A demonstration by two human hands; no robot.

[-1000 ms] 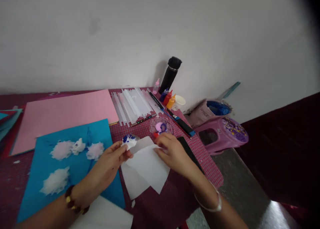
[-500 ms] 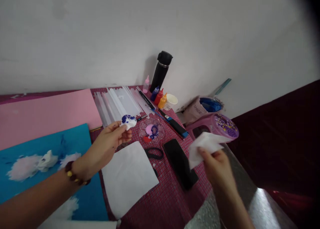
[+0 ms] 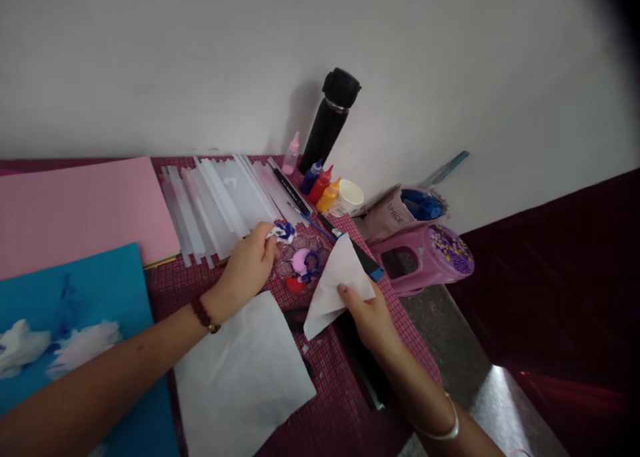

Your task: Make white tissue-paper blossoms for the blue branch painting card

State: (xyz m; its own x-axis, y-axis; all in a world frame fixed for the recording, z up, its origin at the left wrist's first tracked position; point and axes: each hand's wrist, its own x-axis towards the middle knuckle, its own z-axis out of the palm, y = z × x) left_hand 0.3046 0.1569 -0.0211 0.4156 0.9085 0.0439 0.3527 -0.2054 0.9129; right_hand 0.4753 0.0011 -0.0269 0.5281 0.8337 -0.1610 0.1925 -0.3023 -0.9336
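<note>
Head view: my left hand (image 3: 253, 260) is tightly pinching crumpled, blue-smeared tissue (image 3: 284, 233) by the scalloped palette (image 3: 283, 266); nearer, my right hand (image 3: 373, 320) is gripping thin, pointed paper (image 3: 334, 277).

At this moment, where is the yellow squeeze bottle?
In the head view, just above the centre, the yellow squeeze bottle is between the red squeeze bottle on its left and the white cup on its right.

white wad (image 3: 285, 233) | crumpled, smeared deep blue | pinched in left hand (image 3: 250, 260) | white paper (image 3: 334, 287) | bent, mostly clean, tilted, narrow corner upward | held in right hand (image 3: 373, 317)
</note>
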